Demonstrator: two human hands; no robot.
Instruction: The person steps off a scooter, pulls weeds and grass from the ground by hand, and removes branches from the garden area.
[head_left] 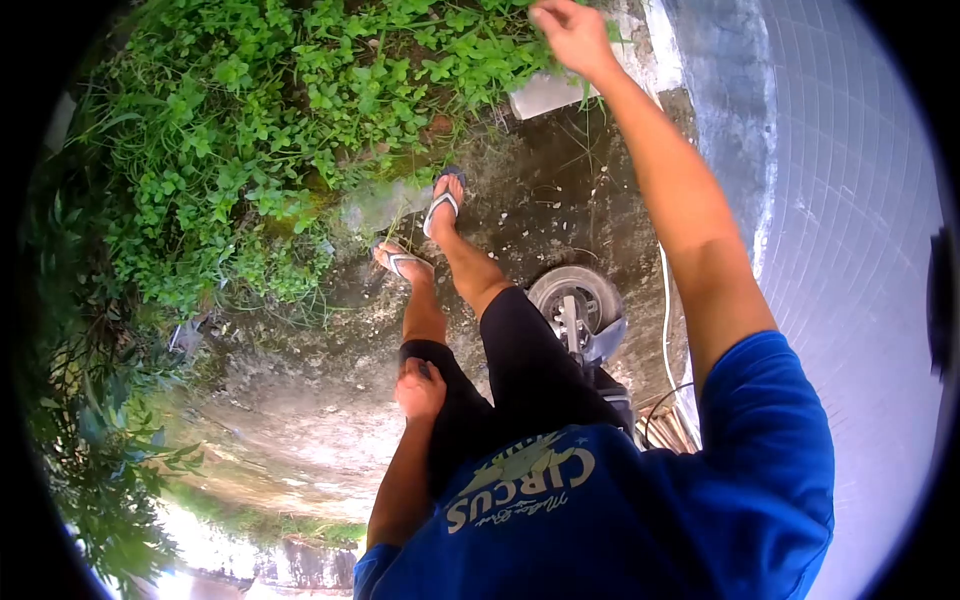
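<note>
My right hand (578, 38) reaches out at the top edge, its fingers curled together beside the leafy green plants (330, 130). Whatever is between those fingers, if anything, is too small to make out. Thin grass blades show close to that hand. My left hand (420, 392) is closed in a fist in front of my knee, over the dark shorts (530, 360). A small dark thing (426, 370) shows at its fingers, its kind unclear.
My feet stand in flip-flops (443, 208) on the dirty concrete (300, 400) beside the plant bed. A wheel (578, 300) of a parked vehicle is close to my right leg. A pale slab (548, 95) edges the bed. On the right runs a grey wall (850, 200); on the left hang leafy branches (90, 430).
</note>
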